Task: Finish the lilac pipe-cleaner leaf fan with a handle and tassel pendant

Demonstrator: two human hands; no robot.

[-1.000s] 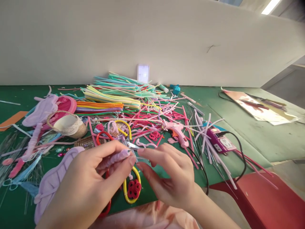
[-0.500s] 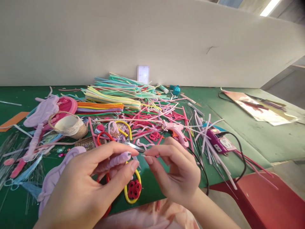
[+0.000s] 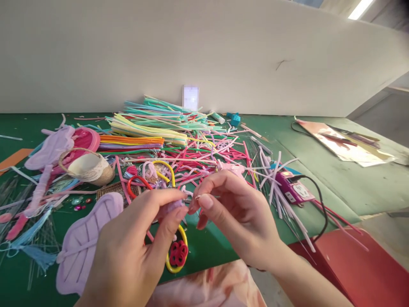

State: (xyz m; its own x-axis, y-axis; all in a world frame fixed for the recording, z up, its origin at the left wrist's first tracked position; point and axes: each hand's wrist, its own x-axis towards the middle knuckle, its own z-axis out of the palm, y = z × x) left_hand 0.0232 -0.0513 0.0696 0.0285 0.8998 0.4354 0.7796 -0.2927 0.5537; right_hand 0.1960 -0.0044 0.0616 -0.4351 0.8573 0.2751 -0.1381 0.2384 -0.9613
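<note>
My left hand (image 3: 134,247) is closed in a pinch round a lilac fuzzy pipe-cleaner coil (image 3: 173,205), mostly hidden by the fingers. Close beside its tip, my right hand (image 3: 241,217) pinches a tiny shiny bit (image 3: 197,198) between thumb and forefinger; it is too small to name. Beneath the hands lie yellow-and-red-handled scissors (image 3: 183,232), partly covered, with a dark red looped flower (image 3: 178,253) in one handle. A lilac ribbed leaf shape (image 3: 84,243) of pipe cleaners lies left of my left hand.
Bundles of coloured pipe cleaners (image 3: 150,130) lie at the back before a lit phone (image 3: 191,98). A small basket (image 3: 92,168) stands left. A pink glue gun (image 3: 231,167) is partly behind my right hand. Right are a purple power socket (image 3: 295,187) with a black cable and a red stool (image 3: 354,268).
My right hand has moved left and turned, bringing its pinching fingers close to the coil's tip. My left hand has shifted slightly right, and more of the ribbed leaf shape shows.
</note>
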